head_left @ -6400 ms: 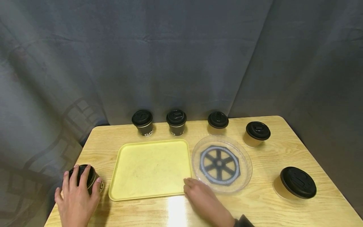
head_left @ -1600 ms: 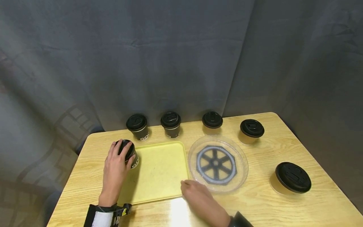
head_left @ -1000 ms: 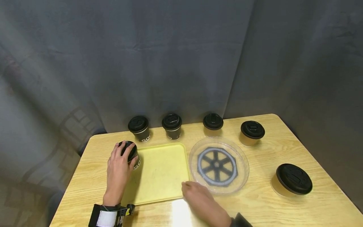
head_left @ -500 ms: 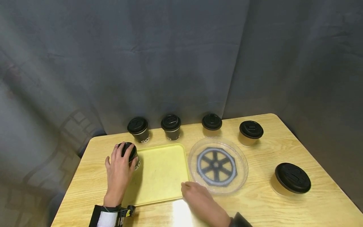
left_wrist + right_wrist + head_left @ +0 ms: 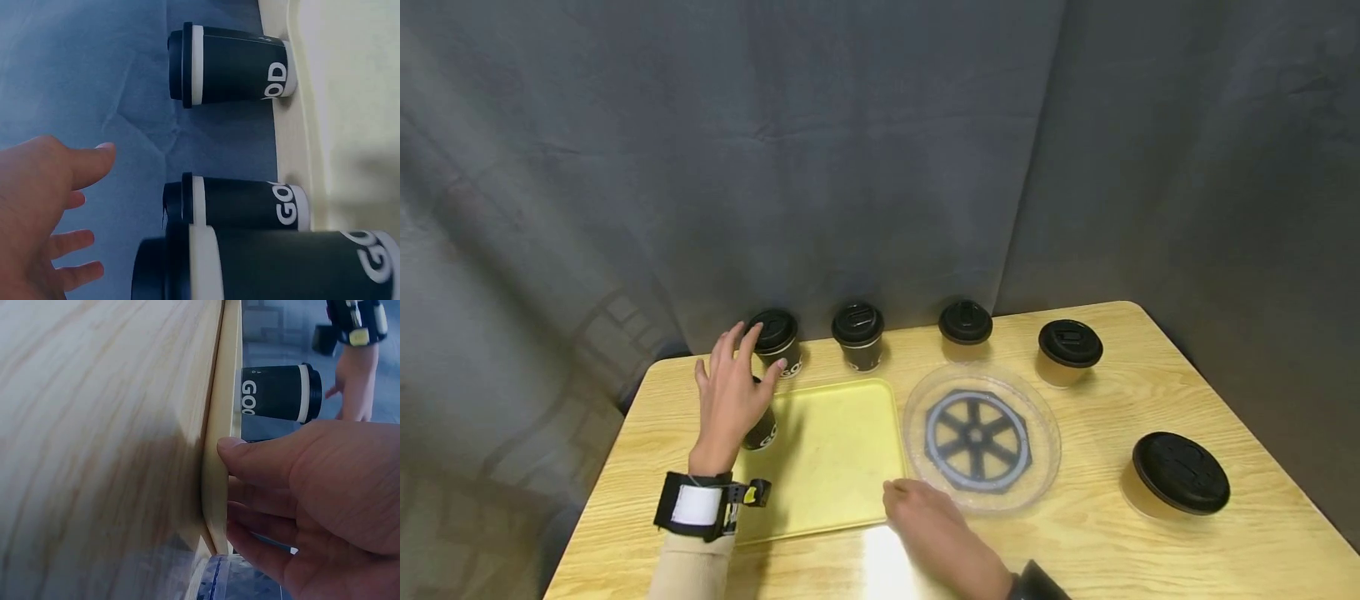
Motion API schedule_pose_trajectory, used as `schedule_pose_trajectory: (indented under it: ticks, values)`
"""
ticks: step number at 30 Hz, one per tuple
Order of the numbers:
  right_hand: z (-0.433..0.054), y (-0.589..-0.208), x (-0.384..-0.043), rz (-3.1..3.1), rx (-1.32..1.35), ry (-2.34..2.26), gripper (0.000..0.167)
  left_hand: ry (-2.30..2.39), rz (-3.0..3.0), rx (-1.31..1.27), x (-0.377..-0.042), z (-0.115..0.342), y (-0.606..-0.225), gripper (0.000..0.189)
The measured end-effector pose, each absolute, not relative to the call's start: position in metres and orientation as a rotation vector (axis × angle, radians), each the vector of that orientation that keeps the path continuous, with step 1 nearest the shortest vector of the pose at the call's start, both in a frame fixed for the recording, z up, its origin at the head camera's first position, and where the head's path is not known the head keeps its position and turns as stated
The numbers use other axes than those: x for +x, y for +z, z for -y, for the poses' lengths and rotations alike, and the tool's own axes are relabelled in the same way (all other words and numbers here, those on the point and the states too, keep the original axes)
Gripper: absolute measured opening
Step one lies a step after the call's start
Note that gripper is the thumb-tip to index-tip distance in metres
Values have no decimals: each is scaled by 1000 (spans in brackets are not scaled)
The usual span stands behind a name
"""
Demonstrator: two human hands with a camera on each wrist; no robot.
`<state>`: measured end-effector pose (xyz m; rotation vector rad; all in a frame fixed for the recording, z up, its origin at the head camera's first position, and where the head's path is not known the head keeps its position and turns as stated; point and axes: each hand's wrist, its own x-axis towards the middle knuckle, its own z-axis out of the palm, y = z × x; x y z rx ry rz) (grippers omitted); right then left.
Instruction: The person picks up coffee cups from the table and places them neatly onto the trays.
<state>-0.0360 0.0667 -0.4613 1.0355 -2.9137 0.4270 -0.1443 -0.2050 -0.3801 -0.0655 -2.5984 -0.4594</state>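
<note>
My left hand (image 5: 730, 404) is raised with its fingers spread, holding nothing. Beneath it a black paper cup (image 5: 762, 431) with a black lid stands upright on the left back part of the yellow tray (image 5: 835, 458), its lid mostly hidden by the hand. In the left wrist view this near cup (image 5: 287, 265) is apart from the fingers. My right hand (image 5: 931, 525) grips the tray's front right corner; the right wrist view has the thumb (image 5: 230, 445) against the rim, the other fingers partly hidden.
Behind the tray stand two black lidded cups, one left (image 5: 784, 358) and one right (image 5: 861, 350). Three brown cups with black lids, back (image 5: 966, 346), farther right (image 5: 1060, 368) and front right (image 5: 1142, 492), surround a clear round dish (image 5: 1051, 467). A grey curtain (image 5: 865, 167) hangs behind the table.
My left hand has carried the cup from the table's left side onto the tray, then let go and lifted away from it. The right hand stays at the tray corner.
</note>
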Motion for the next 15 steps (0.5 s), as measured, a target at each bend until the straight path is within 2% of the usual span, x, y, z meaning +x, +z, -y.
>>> schedule_pose_trajectory:
  ticks: [6,15]
  values:
    - [-68,-459,-34,2932,1036,426,36,-471,2656,-49,-165,201,-375,65]
    - [-68,-461,-35,2905,1047,411,34,-464,2719,-40,-179,202,-371,68]
